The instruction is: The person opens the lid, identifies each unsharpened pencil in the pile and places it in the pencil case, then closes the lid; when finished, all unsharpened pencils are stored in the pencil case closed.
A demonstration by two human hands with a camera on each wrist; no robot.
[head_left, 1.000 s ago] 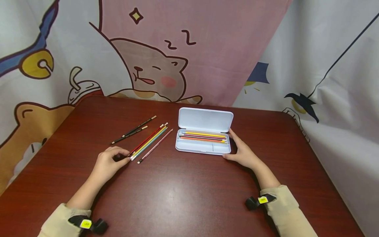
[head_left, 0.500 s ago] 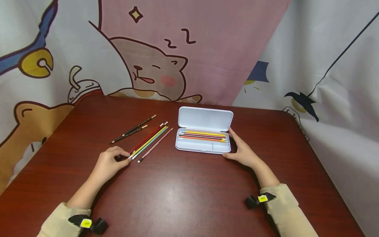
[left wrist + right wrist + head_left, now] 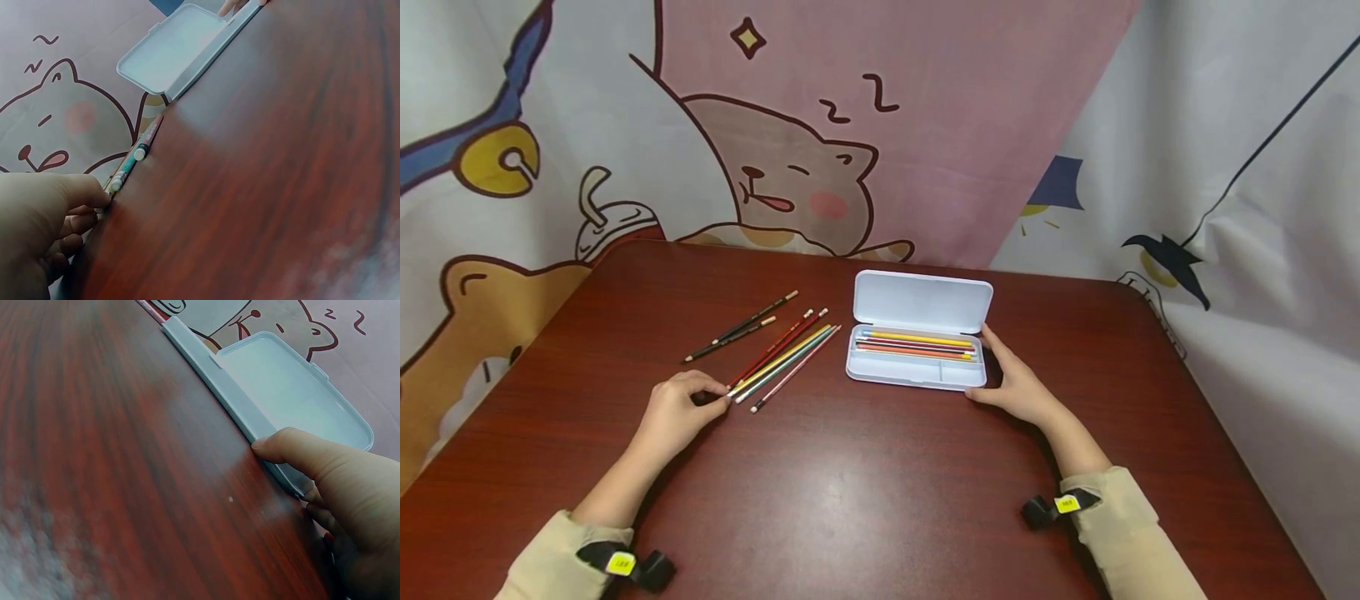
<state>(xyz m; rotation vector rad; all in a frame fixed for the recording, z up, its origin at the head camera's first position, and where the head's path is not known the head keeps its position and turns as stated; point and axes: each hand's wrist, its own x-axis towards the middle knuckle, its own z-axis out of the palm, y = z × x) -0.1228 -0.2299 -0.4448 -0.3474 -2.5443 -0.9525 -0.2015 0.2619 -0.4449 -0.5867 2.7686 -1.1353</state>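
My left hand (image 3: 676,417) is at the near end of a fan of pencils on the table. Thumb and forefinger pinch the end of the yellow pencil (image 3: 782,358). Right beside it lie a teal pencil (image 3: 786,362) and a pink pencil (image 3: 797,368); two red pencils (image 3: 772,346) are on its other side. My right hand (image 3: 1018,387) grips the right end of a white pencil case (image 3: 891,373), thumb at the front corner and fingers round the back. The case stands open, lid (image 3: 922,302) raised, with several pencils (image 3: 916,343) lying in its long back compartment.
Two black pencils (image 3: 741,327) lie farther back on the left. The dark red wooden table (image 3: 880,483) has its far edge against a printed cloth (image 3: 940,125) with cartoon animals.
The far ends of the yellow and teal pencils have swung right, away from the red ones and close to the pink one. My right hand and the case stay put.
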